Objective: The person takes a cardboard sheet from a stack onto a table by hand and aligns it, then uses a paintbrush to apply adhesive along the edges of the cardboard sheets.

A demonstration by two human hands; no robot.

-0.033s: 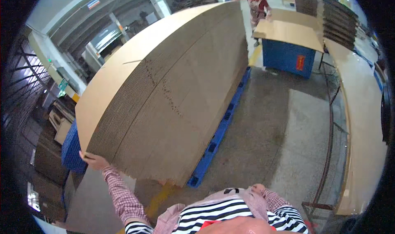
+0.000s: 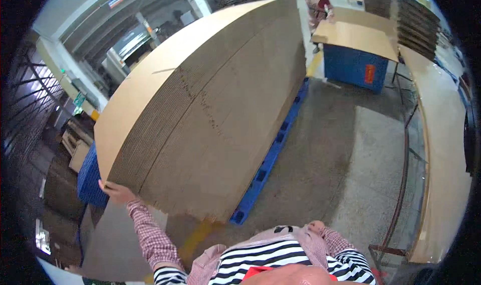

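Observation:
A tall stack of brown cardboard sheets (image 2: 200, 129) stands ahead of me and to the left, its layered edges facing me. My left hand (image 2: 118, 192) grips the near left corner of the top cardboard sheet (image 2: 145, 79), thumb up at the corner. A short slit shows in that sheet's near edge. Close to my waist, beside my checked apron (image 2: 313, 245), my right hand (image 2: 316, 228) has its fingers curled. Whatever it may hold is hidden. At the stack's far end, a co-worker (image 2: 316, 7) reaches one hand to the sheet's far corner.
Under the stack lies a blue pallet (image 2: 260, 175). A blue box-like stand (image 2: 350, 67) carrying a cardboard sheet (image 2: 355, 37) is at the far right. Along the right runs a long table (image 2: 441, 134) on a metal frame. Another blue pallet stack (image 2: 90, 177) sits at left.
The whole view has shifted slightly. My left hand stays at the sheet's corner and my right hand stays near my waist.

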